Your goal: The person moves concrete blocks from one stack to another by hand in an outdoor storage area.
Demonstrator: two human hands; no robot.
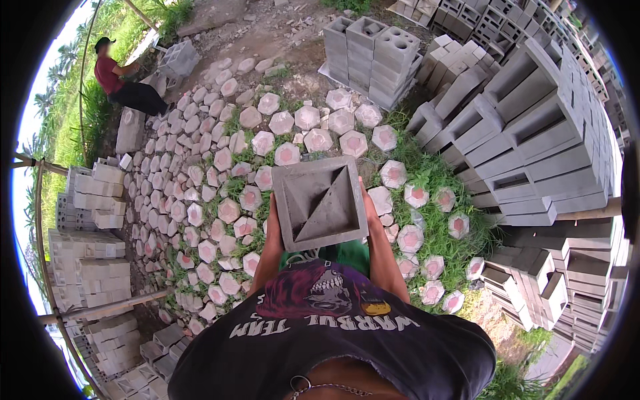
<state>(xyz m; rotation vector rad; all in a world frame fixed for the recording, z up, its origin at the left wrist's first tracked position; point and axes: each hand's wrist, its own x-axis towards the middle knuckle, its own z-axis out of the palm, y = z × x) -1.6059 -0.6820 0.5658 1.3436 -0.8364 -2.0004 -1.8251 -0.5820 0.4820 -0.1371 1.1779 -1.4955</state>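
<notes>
both forearms reach straight out at frame centre, the left hand (273, 212) and right hand (371, 208) clamped on opposite sides of a square grey concrete block with a hollow pyramid face (320, 203). beyond lie pink-centred hexagonal pavers (287, 155), then stacked grey hollow blocks (371, 55) at upper centre.

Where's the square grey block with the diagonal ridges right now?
In the head view, the square grey block sits at centre frame, held between the left hand and the right hand in front of the chest, above the hexagonal pavers laid out on the ground.
</notes>
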